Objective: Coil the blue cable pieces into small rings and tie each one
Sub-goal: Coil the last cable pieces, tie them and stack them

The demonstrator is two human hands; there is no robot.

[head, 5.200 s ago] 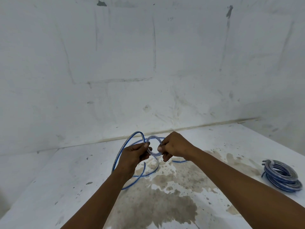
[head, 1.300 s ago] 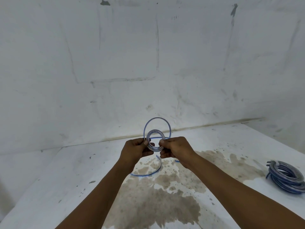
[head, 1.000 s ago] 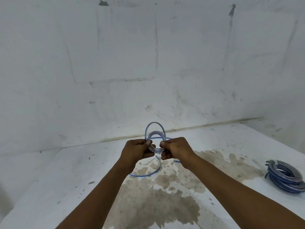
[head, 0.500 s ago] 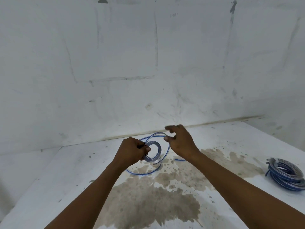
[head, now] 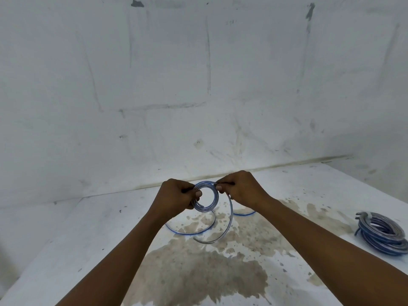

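Head view: left hand [head: 174,198] grips the left side of a small blue cable ring [head: 206,198], fingers curled round its turns, held above the stained white counter [head: 88,228]. Right hand [head: 240,188] pinches the cable at the ring's upper right. Loose cable tail [head: 229,215] hangs in a curve below the ring toward the counter. Finished coil bundle [head: 382,236] lies on the counter, far right.

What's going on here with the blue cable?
A person is coiling a thin blue cable into a small ring above a stained white table. The left hand grips the ring's left side; the right hand pinches the strand at its top. A loose tail hangs uncoiled. A finished bundle of cable rings lies right.
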